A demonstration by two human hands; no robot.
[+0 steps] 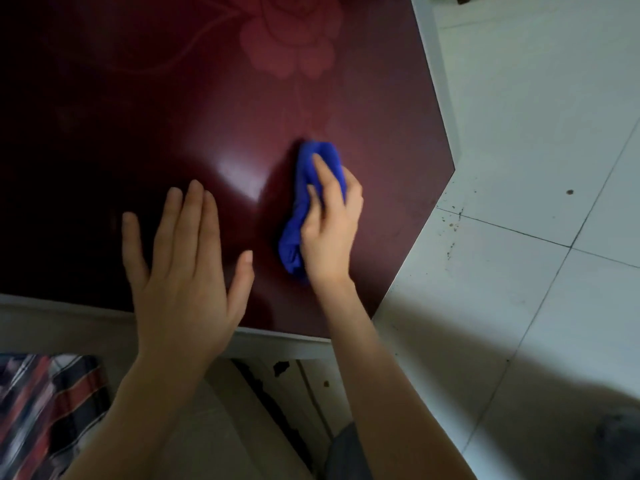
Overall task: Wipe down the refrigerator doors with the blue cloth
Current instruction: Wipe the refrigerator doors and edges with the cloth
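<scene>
The glossy maroon refrigerator door (pixel 194 109) fills the upper left of the head view, with a pale rose pattern near its top. The blue cloth (pixel 304 188) is bunched up and pressed against the door's lower right part. My right hand (pixel 329 230) is closed over the cloth, fingers lying along it, and part of the cloth is hidden under the palm. To the left of the cloth, my left hand (pixel 187 271) lies flat against the door with its fingers spread, holding nothing.
The door's white bottom edge (pixel 284 341) runs below my hands. White floor tiles (pixel 526 161) with dark specks lie to the right. A striped fabric (pixel 45 407) shows at the lower left. A dark cracked gap (pixel 266 400) crosses the floor under the door.
</scene>
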